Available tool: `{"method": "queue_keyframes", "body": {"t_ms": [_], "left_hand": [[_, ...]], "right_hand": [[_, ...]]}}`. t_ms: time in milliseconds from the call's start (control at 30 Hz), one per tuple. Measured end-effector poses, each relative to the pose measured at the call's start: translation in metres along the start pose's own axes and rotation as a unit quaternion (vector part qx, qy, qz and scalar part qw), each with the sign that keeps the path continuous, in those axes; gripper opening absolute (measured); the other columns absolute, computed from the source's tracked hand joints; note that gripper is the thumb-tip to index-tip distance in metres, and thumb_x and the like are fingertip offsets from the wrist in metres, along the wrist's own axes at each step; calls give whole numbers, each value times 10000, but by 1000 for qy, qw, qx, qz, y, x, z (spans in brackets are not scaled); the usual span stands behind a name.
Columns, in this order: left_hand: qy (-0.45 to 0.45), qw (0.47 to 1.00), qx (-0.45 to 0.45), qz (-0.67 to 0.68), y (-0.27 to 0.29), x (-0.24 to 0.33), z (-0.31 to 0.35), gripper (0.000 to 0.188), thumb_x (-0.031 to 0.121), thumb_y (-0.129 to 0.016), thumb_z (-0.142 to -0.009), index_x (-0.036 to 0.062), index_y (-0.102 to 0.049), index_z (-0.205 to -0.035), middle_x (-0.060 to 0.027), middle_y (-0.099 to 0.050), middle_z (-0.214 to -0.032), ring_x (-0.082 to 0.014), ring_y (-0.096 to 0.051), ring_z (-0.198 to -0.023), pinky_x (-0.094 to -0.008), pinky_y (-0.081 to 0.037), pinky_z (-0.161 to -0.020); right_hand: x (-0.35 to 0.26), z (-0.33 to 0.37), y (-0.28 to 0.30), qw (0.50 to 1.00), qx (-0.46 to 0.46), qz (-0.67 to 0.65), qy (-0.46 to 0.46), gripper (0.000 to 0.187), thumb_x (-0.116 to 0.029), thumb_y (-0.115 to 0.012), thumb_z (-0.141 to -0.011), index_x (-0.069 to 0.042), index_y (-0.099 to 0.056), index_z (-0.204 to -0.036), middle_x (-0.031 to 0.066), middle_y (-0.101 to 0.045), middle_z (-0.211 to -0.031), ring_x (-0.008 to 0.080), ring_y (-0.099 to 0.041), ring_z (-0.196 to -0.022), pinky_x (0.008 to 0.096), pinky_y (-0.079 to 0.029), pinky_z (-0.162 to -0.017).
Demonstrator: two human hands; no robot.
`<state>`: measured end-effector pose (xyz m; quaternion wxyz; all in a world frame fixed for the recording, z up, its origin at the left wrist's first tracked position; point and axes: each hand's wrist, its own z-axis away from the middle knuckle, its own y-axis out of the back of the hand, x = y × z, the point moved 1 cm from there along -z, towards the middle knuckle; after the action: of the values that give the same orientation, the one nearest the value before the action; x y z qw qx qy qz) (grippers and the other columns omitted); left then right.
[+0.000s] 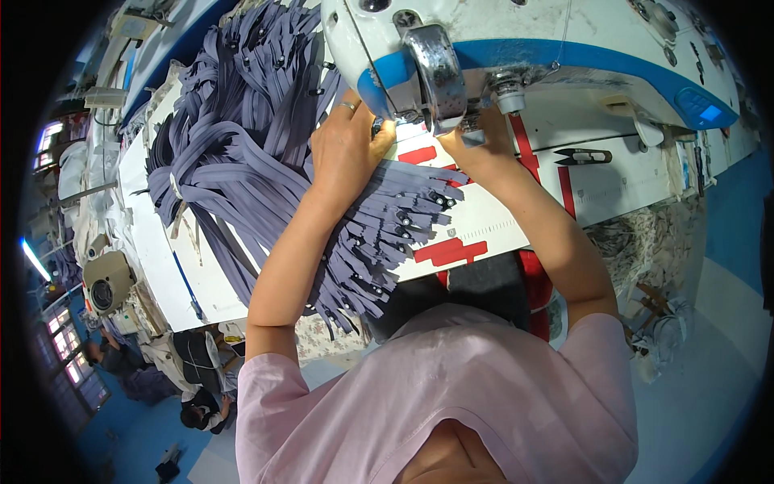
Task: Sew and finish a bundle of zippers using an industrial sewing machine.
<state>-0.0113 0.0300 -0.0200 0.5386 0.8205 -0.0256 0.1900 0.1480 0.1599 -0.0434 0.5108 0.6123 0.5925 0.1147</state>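
Both my hands work at the needle area of a white and blue sewing machine (564, 60). My left hand (347, 149), a ring on one finger, is left of the needle, its thumb and fingers closing on something small and dark. To the right, my right hand (484, 149) reaches under the machine head, fingers bent in near the presser foot. The machine head hides its fingertips and whatever they hold. A large heap of grey-purple zippers (234, 153) lies left of and under my left forearm. Their loose ends (387, 234), with dark sliders, fan out between my arms.
Black thread snips (584, 156) lie on the white table (621, 185) at right. Red tape strips (447, 252) mark the surface. A blue pen (188, 284) rests at the left edge. Bundled fabric (645, 242) hangs past the right edge. Other people sit at far lower left.
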Motion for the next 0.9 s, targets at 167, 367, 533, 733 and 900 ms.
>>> {"method": "queue_keyframes", "body": {"t_ms": [167, 367, 533, 733, 900], "left_hand": [[-6, 1000, 9, -7, -3, -3, 0, 243, 155, -728, -803, 2, -625, -962, -117, -613, -947, -328, -646, -751, -425, -523, -621], [1, 1000, 28, 5, -4, 1, -5, 198, 150, -712, -823, 11, -575, -855, -105, -591, -873, -323, -633, -726, -416, -504, -595], [-15, 999, 43, -24, 4, -15, -1, 158, 161, -688, -866, 38, -588, -866, -96, -603, -881, -301, -636, -726, -412, -499, -588], [26, 996, 66, -52, 32, -2, -1, 175, 117, -702, -857, 97, -680, -1029, -78, -655, -981, -315, -650, -797, -401, -511, -652], [-148, 986, -21, 69, 46, 26, 14, 165, 130, -705, -879, 50, -662, -1017, -103, -657, -969, -317, -637, -798, -385, -503, -707]], "right_hand": [[-6, -7, 2, 989, 68, -129, -16, 184, -180, -652, -774, -39, -693, -885, 163, -654, -908, 366, -582, -983, 466, -449, -870], [16, 4, -13, 999, 17, -48, -1, 153, -178, -674, -784, -28, -644, -774, 136, -640, -833, 334, -599, -867, 433, -455, -806], [-27, 25, 47, 976, -170, -135, -14, 216, -257, -770, -814, -87, -669, -901, 24, -540, -951, 240, -481, -995, 389, -394, -912], [-37, 38, 54, 983, -131, -130, 7, 120, -166, -747, -833, -100, -671, -899, 20, -550, -930, 244, -495, -967, 392, -378, -925], [-34, 30, 50, 975, -114, -190, -29, 116, -142, -713, -858, -57, -659, -915, 63, -581, -899, 264, -537, -899, 406, -428, -852]]}}
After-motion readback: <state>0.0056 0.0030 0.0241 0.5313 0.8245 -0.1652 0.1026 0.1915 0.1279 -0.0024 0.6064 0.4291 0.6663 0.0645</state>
